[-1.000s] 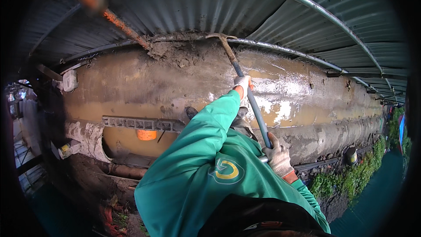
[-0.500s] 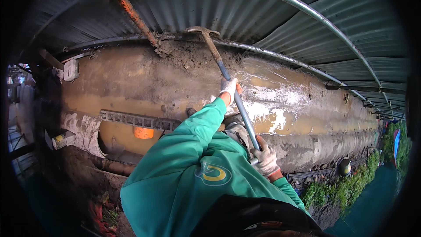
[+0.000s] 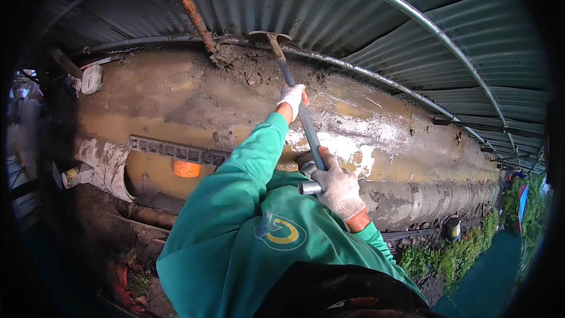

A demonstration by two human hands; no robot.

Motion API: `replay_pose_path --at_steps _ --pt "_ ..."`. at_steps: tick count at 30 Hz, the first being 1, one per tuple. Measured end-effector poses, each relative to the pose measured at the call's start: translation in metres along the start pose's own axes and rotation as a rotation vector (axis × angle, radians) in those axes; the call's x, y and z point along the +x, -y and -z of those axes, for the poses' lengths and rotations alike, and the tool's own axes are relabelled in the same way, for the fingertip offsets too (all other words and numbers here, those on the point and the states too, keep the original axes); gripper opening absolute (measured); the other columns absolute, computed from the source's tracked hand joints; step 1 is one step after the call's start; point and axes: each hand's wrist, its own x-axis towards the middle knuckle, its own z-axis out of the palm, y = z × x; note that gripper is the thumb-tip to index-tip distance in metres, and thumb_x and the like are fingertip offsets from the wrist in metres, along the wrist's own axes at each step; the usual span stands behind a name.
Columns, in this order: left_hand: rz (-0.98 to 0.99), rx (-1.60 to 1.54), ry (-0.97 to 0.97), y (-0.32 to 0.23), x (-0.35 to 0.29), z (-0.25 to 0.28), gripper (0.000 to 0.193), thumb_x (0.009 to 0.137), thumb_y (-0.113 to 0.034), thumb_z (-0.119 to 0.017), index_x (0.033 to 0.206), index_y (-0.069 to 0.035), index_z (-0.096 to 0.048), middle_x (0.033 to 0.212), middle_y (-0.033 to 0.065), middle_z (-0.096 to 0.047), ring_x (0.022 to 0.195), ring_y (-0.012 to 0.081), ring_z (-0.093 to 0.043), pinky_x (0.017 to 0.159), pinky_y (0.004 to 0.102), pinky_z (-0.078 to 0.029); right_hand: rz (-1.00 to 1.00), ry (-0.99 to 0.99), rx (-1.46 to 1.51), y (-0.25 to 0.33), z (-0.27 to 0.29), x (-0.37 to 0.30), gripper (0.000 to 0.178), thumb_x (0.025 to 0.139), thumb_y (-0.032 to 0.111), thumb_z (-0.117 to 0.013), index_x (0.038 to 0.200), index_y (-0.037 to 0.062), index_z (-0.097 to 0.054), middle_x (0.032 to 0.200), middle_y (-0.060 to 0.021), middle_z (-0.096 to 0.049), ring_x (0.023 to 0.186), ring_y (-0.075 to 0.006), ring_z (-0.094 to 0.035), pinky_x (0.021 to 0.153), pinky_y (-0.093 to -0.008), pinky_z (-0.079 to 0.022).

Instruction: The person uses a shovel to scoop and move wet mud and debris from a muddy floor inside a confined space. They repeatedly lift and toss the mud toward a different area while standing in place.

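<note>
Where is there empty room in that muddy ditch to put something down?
Bare wet mud lies left of the hoe, between the rusty pipe and the grey block strip. It is crowded near the left hand and right hand.

You see the scene in soft daylight that seems to come from the right and above, though the source itself is hidden. The wet wall of the trench (image 3: 365,135) gives a white glare just beside your right glove (image 3: 338,185). The left side is dim, and the corners go fully black from the round lens. The corrugated sheets (image 3: 376,17) and the grey pipe (image 3: 412,20) bend strongly toward the rim. The centre is sharp; the green plants (image 3: 459,253) at the right edge look soft and a little smeared.
</note>
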Motion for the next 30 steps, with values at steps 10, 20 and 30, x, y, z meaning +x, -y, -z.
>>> replay_pose_path --at_steps 10,20,30 --pt "0.114 -0.187 -0.109 0.057 -0.077 0.003 0.024 0.095 -0.004 -0.064 0.105 -0.008 -0.043 0.074 0.0098 -0.057 0.052 0.0193 -0.057 0.046 0.0381 -0.051 0.019 -0.119 0.137 -0.03 -0.03 -0.052 0.03 0.073 0.035 -0.08 0.1 0.0222 -0.079 0.153 -0.0062 -0.054 0.112 -0.0317 -0.071 0.098 -0.0419 -0.055" --pt "0.342 -0.285 0.25 0.042 -0.108 0.049 0.023 0.098 -0.023 -0.068 0.108 -0.006 -0.057 0.095 0.0113 -0.068 0.073 0.0235 -0.07 0.067 0.0385 -0.062 -0.077 -0.058 0.138 0.025 -0.009 0.069 0.036 0.087 0.02 -0.07 0.123 0.0213 -0.068 0.145 -0.0093 -0.056 0.114 -0.0339 -0.068 0.095 -0.0471 -0.056" --pt "-0.059 -0.521 0.097 0.006 -0.213 0.117 0.04 0.102 -0.037 -0.067 0.129 -0.008 -0.063 0.121 0.0043 -0.067 0.115 0.0187 -0.061 0.1 0.0366 -0.05 0.38 -0.055 0.403 0.054 -0.051 0.161 0.058 0.084 0.028 -0.074 0.136 0.0071 -0.06 0.128 -0.022 -0.063 0.11 -0.0395 -0.068 0.095 -0.0471 -0.054"
